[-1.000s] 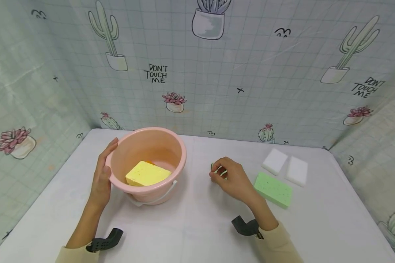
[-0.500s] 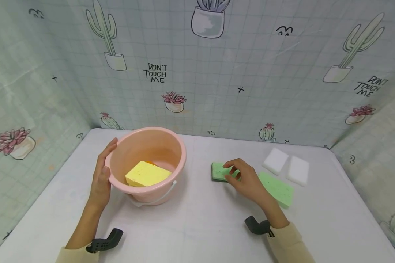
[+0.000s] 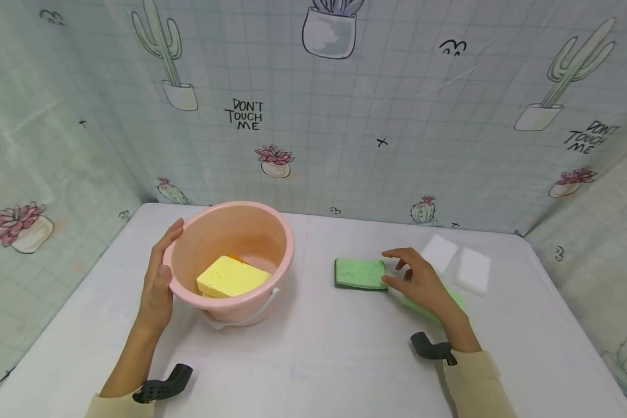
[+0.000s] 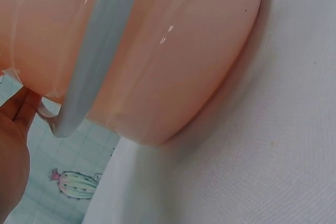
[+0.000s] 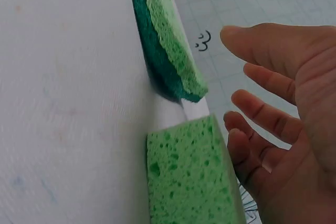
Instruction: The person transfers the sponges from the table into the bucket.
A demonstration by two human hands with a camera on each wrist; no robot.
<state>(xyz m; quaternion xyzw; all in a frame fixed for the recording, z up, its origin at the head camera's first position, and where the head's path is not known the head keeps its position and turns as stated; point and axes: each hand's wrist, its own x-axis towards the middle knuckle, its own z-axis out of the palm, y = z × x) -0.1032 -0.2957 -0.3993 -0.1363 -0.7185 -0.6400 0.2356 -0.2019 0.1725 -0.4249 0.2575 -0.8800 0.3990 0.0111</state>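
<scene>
A pink bucket [image 3: 240, 310] stands at the left of the table, a yellow sponge [image 3: 232, 277] lying inside with a bit of orange showing behind it. Against the bucket's left side rests my left hand [image 3: 158, 278], its fingers lying along the outside near the rim. My right hand [image 3: 418, 278] hovers at the right end of a green sponge with a dark green scouring layer [image 3: 359, 274], thumb and fingers apart and holding nothing. Below that hand is a lighter green sponge [image 5: 184, 171] with large pores, partly hidden by it in the head view.
Two white sponge pads [image 3: 472, 270] lie side by side at the back right. The bucket's pale handle [image 4: 100, 51] hangs down its near side. A cactus-print cloth [image 3: 313, 116] stands behind and beside the white table [image 3: 313, 371].
My right hand has let go of the scouring sponge and moved right, over the lighter green sponge. The scouring sponge lies on the table. My left hand stays on the bucket.
</scene>
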